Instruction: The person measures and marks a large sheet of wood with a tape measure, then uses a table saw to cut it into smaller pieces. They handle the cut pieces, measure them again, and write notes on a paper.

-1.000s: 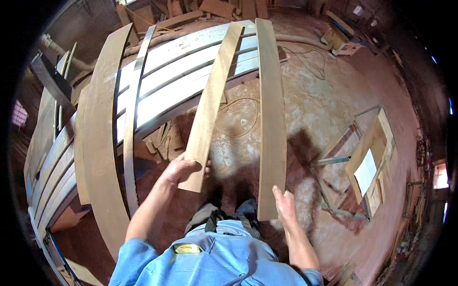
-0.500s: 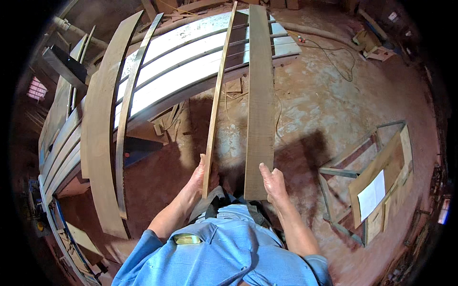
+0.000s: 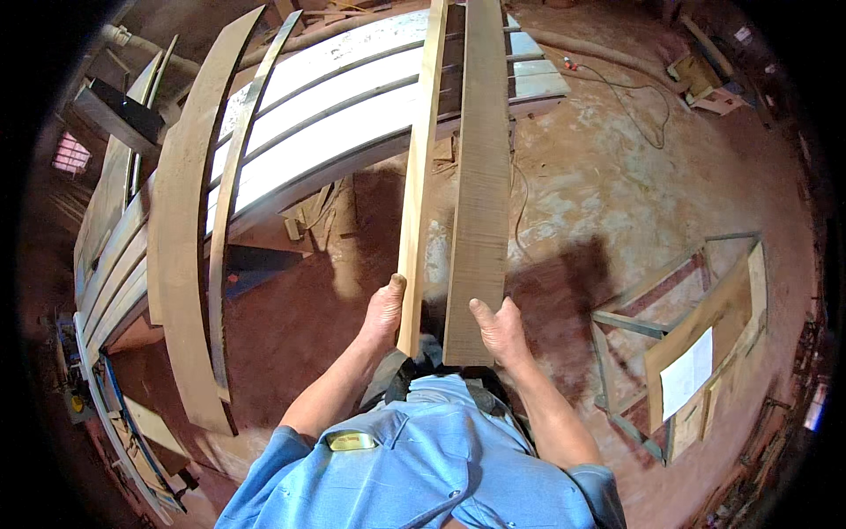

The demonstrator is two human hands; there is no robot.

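Note:
Two long wooden boards stretch away from me, side by side, with a narrow gap between them. My left hand (image 3: 385, 310) grips the near end of the narrower plank (image 3: 418, 194), its thumb along the outer edge. At the wider board (image 3: 480, 176), my right hand (image 3: 500, 328) holds the right edge near the close end, thumb on top. The fingers of both hands are hidden beneath the wood. The far ends of both boards lie over a large slatted bench with pale, brightly lit strips (image 3: 326, 115).
On the bench's left lie a wide board (image 3: 181, 220) and a thin strip (image 3: 231, 194). A metal-framed stand (image 3: 630, 323) with a wooden panel and white sheet (image 3: 688, 372) stands at right. A cable (image 3: 648, 137) trails over the dusty floor. A wooden box (image 3: 705, 84) sits far right.
The left plank has rolled, so its broader face now shows, and it has come closer to the right board. Both boards reach slightly farther forward.

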